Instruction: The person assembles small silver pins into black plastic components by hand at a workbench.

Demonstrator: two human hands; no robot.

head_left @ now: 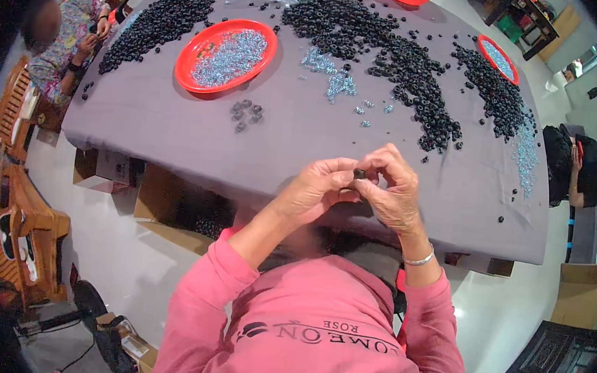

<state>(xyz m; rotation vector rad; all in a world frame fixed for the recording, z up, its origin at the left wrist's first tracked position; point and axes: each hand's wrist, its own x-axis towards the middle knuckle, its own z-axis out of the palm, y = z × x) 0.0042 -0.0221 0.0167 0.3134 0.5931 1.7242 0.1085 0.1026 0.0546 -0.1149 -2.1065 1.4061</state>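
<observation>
Just over the near edge of the table, my left hand [314, 190] and my right hand [392, 189] meet with fingertips pinched together. Between them is a small dark round piece [360, 174], mostly covered by the fingers; its exact kind is too small to make out. Beyond the hands lie a few loose shiny silvery-blue bits [365, 124]. A long heap of small black round parts [419, 84] spreads past them. Left of the hands, several greyish-black round pieces [246, 114] sit in a loose cluster.
A red plate [182, 72] of silvery-blue bits stands at left on the grey-covered table [169, 131]. More black heaps lie at far left [160, 25] and right [492, 89]. One person [63, 56] sits at left, another [587, 167] at right. Open cardboard boxes [154, 196] stand below the table.
</observation>
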